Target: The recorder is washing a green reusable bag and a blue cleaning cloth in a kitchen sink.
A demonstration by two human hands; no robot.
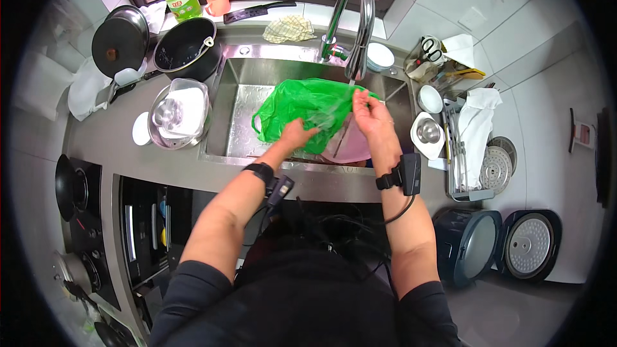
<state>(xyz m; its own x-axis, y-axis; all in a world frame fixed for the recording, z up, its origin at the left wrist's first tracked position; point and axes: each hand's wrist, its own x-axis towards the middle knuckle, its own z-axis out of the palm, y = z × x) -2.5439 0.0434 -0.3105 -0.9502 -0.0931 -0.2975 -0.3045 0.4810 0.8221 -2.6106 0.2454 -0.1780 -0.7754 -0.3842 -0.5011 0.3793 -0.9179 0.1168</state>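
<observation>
A crumpled green plastic bag (294, 101) spreads over the stainless steel sink (236, 120), one handle loop hanging at its left. My left hand (295, 135) grips the near side of the bag, with the fingertips partly lost in its folds. At the bag's right edge my right hand (372, 114) is turned palm up, fingers curled on the plastic just below the spout. The curved chrome faucet (356, 53) seems to be running over the bag. Beneath the bag, a pink basin (354, 142) is partly covered in the sink's right part.
Left of the sink stand a black pot (185, 48) and a steel bowl (156, 123) holding a clear plastic container (185, 106). A cleaver (246, 13) lies on the sill behind. To the right are a dish rack (453, 154), a white bowl (430, 99) and an open rice cooker (475, 246).
</observation>
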